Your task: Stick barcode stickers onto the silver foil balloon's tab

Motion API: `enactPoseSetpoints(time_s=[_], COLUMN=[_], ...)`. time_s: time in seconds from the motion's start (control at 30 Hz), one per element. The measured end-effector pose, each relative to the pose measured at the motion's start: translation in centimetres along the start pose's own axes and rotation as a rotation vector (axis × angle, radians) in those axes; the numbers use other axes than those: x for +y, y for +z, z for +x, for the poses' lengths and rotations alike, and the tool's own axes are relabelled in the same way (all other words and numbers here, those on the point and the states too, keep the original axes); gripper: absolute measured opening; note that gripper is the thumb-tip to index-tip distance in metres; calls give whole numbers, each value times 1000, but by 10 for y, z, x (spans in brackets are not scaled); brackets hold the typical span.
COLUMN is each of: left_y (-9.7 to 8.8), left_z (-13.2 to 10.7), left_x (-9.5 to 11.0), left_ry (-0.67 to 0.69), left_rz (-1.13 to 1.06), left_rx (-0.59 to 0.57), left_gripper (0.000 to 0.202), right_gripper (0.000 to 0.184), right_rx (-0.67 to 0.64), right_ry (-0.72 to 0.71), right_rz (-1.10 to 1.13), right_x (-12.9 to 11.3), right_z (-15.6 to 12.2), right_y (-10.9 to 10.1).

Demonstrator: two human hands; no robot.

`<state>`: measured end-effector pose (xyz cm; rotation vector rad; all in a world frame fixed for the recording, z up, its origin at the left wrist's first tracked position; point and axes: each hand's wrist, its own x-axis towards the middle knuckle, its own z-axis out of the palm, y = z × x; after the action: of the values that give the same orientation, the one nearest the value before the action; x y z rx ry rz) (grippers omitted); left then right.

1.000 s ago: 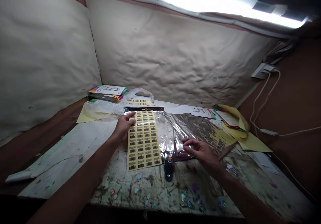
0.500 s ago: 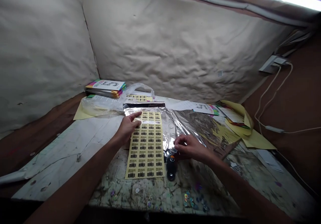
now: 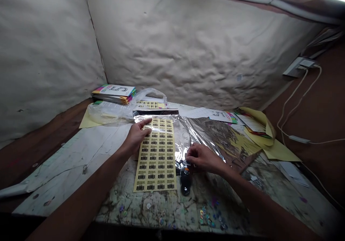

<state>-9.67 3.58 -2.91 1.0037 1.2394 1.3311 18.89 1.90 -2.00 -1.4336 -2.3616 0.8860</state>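
A yellow sheet of barcode labels [image 3: 156,158] lies on a silvery, clear foil film [image 3: 207,135], with a dark-edged strip [image 3: 155,112] along the film's top. My left hand [image 3: 136,135] rests on the sheet's upper left corner, its fingers flat on the labels and its thumb hidden. To the right, my right hand [image 3: 203,158] pinches the film's lower edge with its fingertips, close to a small black object [image 3: 185,183] on the tabletop. That object is partly covered by the film, and I cannot tell what it is.
The worn, paint-stained tabletop [image 3: 72,162] is scattered with shiny sequins [image 3: 211,216]. At the back left stand colourful printed cards [image 3: 113,94] and a plastic bag [image 3: 107,113]. Yellow paper [image 3: 280,151] and printed sheets lie at the right, below a wall socket [image 3: 298,66] with white cables.
My right hand has moved left along the film, closer to the black object. My left hand stays on the sheet. The whole view has tilted slightly with my head.
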Motion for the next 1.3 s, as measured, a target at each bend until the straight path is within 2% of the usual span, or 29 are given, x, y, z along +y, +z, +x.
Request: enactPoseSetpoints(time_s=[0.1, 0.2, 0.23, 0.33, 0.43, 0.5, 0.57, 0.7, 0.77, 0.83, 0.9, 1.0, 1.07, 1.17, 1.3], left_y=[-2, -4, -5, -7, -7, -7, -8, -13, -18, -22, -23, -19, -15, -10, -3], left_z=[2, 2, 2, 2, 1, 1, 2, 3, 3, 1, -4, -14, -20, -25, -29], left_x=[-1, 1, 3, 6, 8, 9, 11, 21, 26, 31, 33, 33, 32, 30, 30], left_ry=[11, 12, 12, 23, 18, 10, 10, -70, -160, -232, -257, -245, -232, -204, -206], left_rz=[15, 17, 14, 4, -8, -17, -26, -175, -294, -370, -385, -318, -275, -268, -207], left_rx=[-3, 21, 32, 53, 63, 66, 66, 62, 1, -126, -278, -459, -528, -595, -665], left_gripper=[59, 58, 58, 59, 59, 59, 59, 66, 69, 66, 61, 56, 54, 54, 62], right_gripper=[9, 45, 49, 33, 44, 43, 35, 34, 33, 32, 28, 24, 23, 30, 35], right_rx=[78, 179, 219, 238, 136, 98, 117, 168, 163, 147, 143, 125, 43, -86, -34], right_ry=[-24, -55, -82, -291, -494, -540, -569, -725, -849, -926, -875, -687, -669, -776, -858], right_rz=[-104, -84, -78, -150, -259, -265, -261, -399, -459, -467, -421, -311, -297, -370, -390], right_x=[-3, 3, 5, 13, 20, 26, 30, 29, 26, 26, 25, 20, 14, 8, 16], right_z=[-3, -8, -12, -29, -50, -59, -63, -55, -48, -42, -38, -33, -33, -37, -39], right_y=[2, 5, 7, 12, 14, 14, 12, 10, 10, 10, 10, 6, 3, 0, 5])
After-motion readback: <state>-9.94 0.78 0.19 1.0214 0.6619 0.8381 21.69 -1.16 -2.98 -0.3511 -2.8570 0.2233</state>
